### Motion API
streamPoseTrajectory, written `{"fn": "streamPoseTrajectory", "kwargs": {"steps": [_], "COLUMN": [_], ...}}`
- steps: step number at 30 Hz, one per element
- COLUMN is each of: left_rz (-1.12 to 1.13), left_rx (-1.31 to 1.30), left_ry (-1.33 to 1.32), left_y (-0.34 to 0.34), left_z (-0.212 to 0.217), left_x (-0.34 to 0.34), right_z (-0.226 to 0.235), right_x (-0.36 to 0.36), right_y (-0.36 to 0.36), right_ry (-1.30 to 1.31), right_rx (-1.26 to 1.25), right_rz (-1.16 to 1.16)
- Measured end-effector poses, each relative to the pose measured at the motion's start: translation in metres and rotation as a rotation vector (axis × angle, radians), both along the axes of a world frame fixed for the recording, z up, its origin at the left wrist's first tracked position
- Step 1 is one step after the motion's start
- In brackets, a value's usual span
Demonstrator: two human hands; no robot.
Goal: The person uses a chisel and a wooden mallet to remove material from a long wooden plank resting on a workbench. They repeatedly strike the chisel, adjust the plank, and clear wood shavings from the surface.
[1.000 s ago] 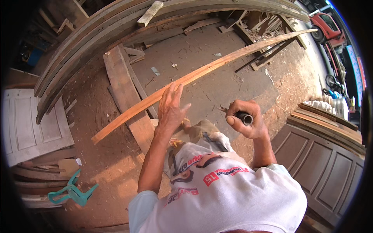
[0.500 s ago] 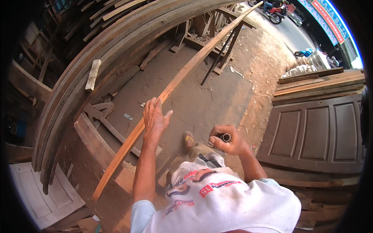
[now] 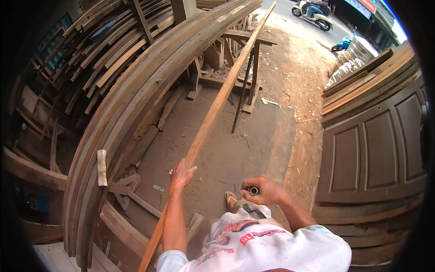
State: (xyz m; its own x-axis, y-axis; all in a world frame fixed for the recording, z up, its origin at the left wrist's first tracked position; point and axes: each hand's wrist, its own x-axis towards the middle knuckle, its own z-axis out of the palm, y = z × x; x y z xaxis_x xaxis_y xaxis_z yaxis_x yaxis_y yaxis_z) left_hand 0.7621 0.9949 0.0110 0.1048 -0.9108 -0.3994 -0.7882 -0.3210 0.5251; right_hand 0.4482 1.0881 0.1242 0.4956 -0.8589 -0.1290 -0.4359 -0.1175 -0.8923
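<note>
Long plank under my left hand, small tube in my right.

Stacked curved timbers (image 3: pixel 136 104) wall off my left edge. My left hand (image 3: pixel 181 174) lies flat and open on the long plank (image 3: pixel 217 104), which runs up to the trestle (image 3: pixel 249 59). Bare dirt floor (image 3: pixel 258 140) gives free room between. My right hand (image 3: pixel 263 191) is closed round a short dark tube (image 3: pixel 254 191); panelled doors (image 3: pixel 371 154) close the right side.

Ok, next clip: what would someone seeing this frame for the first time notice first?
The long thin wooden strip running from the lower left up to the top centre, with the left hand resting on it. Next, the right hand low at centre, gripping a small dark cylindrical handle. Then the stack of long beams sweeping up the left side and the panelled door lying at the right.
</note>
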Motion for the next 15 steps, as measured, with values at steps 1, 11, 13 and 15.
{"fn": "streamPoseTrajectory", "kwargs": {"steps": [1, 11, 13, 15], "left_rz": [0.003, -0.047, -0.045, -0.052], "left_rx": [-0.029, -0.321, -0.367, -0.401], "left_ry": [0.02, -0.183, -0.272, -0.357], "left_y": [0.0, 0.073, 0.104, 0.138], "left_z": [0.003, -0.029, -0.029, -0.035], "left_x": [-0.002, 0.013, 0.029, 0.048], "right_z": [-0.003, -0.02, -0.016, -0.021], "right_x": [-0.002, -0.018, -0.022, -0.027], "right_y": [-0.002, -0.003, -0.008, -0.012], "right_ry": [-0.005, -0.175, -0.14, -0.101], "right_rx": [-0.003, 0.055, 0.095, 0.076], "right_rz": [-0.001, -0.163, -0.177, -0.187]}}
